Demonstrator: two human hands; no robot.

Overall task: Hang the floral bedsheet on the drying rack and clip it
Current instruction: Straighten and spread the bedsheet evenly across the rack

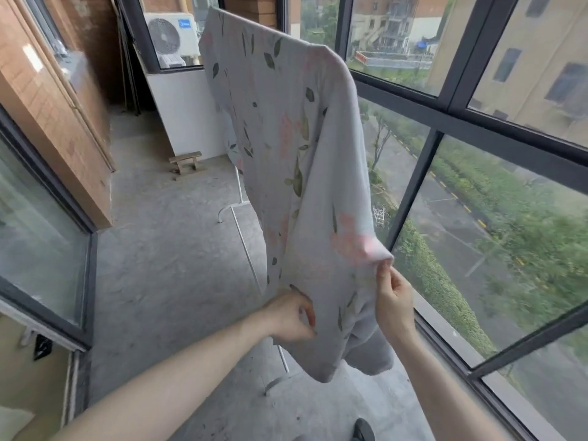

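Floral bedsheet (pixel 286 148) hangs draped over the top of the drying rack (pixel 241 237), whose white legs and foot show beneath and to the left of the cloth; the top rail itself is hidden under the fabric; the sheet runs from the far end near the air-conditioner unit (pixel 170 35) down to the near corner at the hands. Left hand (pixel 292 318) pinches the sheet's near face just below the draped edge, fingers curled into the cloth; right hand (pixel 394 302) pinches the bunched near corner at the window side of the sheet, thumb and fingers closed on the fabric. By my judgement the hanging step is nearly done and the hands are evening out the near end; the clipping is not yet done, and no clip is visible anywhere on the sheet or in either hand; the next move calls for smoothing this corner over the rail and fetching a clip. A small logo sits on the air-conditioner unit, too blurred to read; no other writing can be read.
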